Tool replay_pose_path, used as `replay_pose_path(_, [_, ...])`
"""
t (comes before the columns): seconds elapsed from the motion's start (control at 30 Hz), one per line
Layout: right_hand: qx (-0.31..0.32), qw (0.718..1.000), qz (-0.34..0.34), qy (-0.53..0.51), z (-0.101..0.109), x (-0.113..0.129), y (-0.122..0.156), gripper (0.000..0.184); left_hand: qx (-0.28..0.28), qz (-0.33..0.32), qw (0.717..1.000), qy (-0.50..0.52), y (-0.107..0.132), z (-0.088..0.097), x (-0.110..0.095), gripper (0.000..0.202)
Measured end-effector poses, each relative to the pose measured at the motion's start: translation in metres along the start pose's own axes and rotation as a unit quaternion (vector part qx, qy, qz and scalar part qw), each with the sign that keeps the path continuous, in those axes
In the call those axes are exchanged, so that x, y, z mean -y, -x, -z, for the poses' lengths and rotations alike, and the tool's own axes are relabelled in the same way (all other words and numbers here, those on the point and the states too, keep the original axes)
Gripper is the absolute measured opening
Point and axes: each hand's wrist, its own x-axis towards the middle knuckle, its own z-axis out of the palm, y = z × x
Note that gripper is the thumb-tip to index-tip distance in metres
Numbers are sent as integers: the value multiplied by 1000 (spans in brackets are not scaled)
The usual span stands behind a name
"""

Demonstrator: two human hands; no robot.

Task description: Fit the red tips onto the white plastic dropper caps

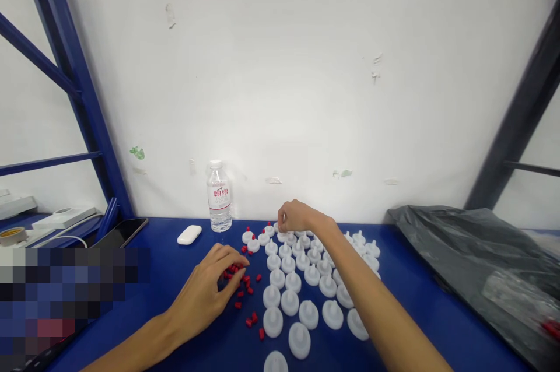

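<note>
Several white round plastic caps (301,287) stand in rows on the blue table (406,296). Small red pieces (245,290) lie scattered to their left, and a few caps at the far left carry a red piece on top (248,236). My left hand (210,287) rests on the table with its fingers curled and pinched over the red pieces. My right hand (294,216) reaches to the far row of caps, fingers closed in a pinch just above a cap. What the fingertips hold is too small to see.
A water bottle (219,196) stands at the back against the white wall. A white earbud case (189,235) and a dark phone (120,232) lie to its left. A grey plastic bag (476,261) covers the right side. Blue rack posts (87,109) stand at both sides.
</note>
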Motion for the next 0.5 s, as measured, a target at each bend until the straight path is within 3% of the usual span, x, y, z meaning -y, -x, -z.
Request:
replay_pose_path(0.2, [13, 1000, -3, -3, 5, -2, 4, 18, -8, -16, 1000, 0, -1, 0, -1, 17])
replay_pose_path(0.5, [17, 999, 6, 33, -6, 7, -4, 18, 2, -22, 1000, 6, 1, -8, 9, 18])
